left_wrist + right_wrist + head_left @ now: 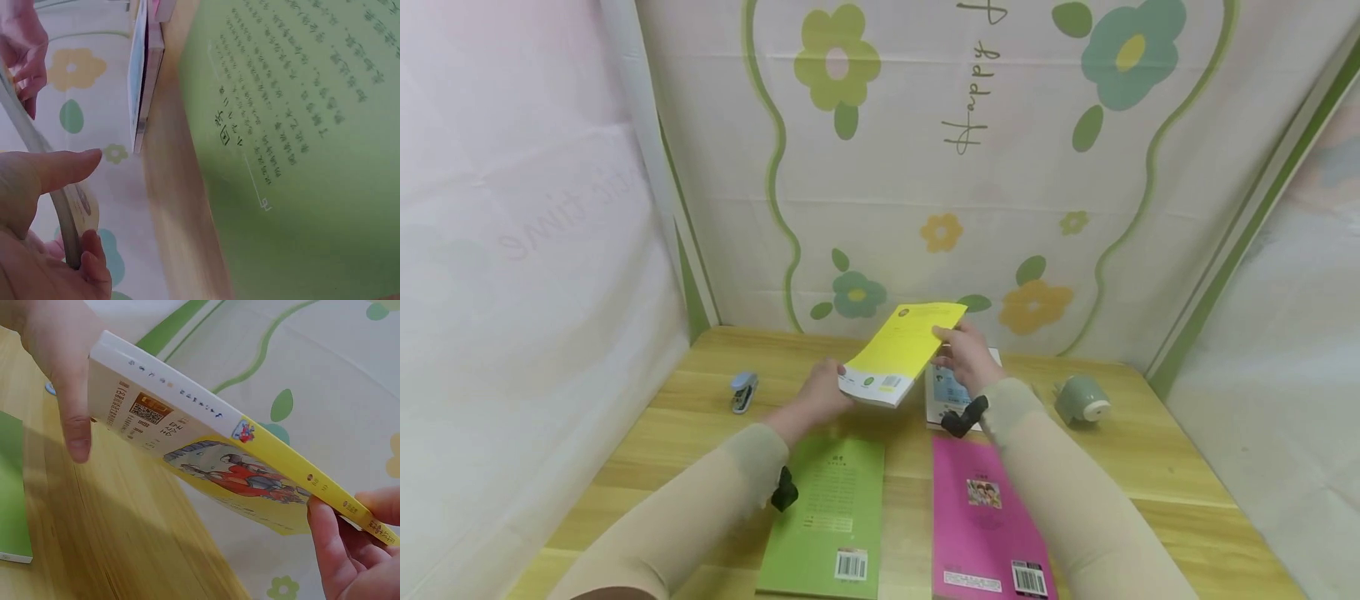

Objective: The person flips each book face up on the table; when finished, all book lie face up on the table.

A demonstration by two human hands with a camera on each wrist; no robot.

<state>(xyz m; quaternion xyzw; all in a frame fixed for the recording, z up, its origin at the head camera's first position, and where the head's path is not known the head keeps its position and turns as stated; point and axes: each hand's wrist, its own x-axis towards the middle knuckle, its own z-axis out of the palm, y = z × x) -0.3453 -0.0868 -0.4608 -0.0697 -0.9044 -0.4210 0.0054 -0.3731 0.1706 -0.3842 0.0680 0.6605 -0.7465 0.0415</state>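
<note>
A yellow book (904, 342) with a white lower band is held tilted above the far part of the table. My left hand (824, 390) grips its lower left corner. At its upper right edge, my right hand (966, 354) pinches it between thumb and fingers. The right wrist view shows the yellow spine and a cover with a drawn figure (250, 478), facing down. Beneath my right hand lies a white and blue book (946, 392), partly hidden by the hand and wrist. In the left wrist view, the held book (62, 219) is seen edge-on.
Nearer on the wooden table (906, 517) lie a green book (827, 508) and a pink book (988, 517), partly covered by my forearms. A stapler (743, 392) stands at the left, and a grey-green device (1081, 400) at the right. Printed curtains enclose the table.
</note>
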